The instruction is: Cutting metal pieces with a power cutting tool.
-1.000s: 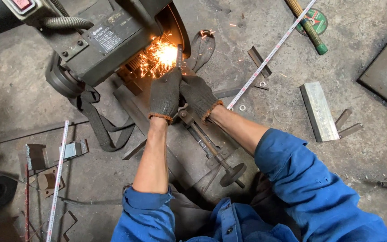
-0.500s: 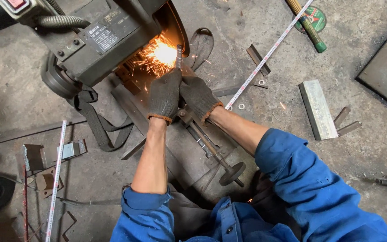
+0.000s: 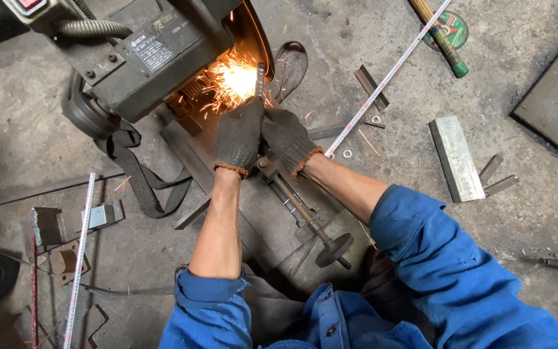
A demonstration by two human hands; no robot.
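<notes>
concrete floor (image 3: 20, 129), scrap | chop saw (image 3: 156, 58) upper left, sparking | left hand (image 3: 239, 134), right hand (image 3: 287, 137) gloved, both clenched on metal strip (image 3: 261, 79) at wheel

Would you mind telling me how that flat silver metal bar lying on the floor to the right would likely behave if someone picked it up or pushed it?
The flat metal bar looks solid and thick, so probably stiff and heavy for its size. It lies flat on the concrete floor, so it would likely slide and scrape rather than roll or tip. Its cut ends may be sharp.

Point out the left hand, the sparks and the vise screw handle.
left hand (image 3: 239, 134), head view, back of the glove.
sparks (image 3: 235, 81), head view, brightest core.
vise screw handle (image 3: 334, 249), head view, round wheel end.
</notes>
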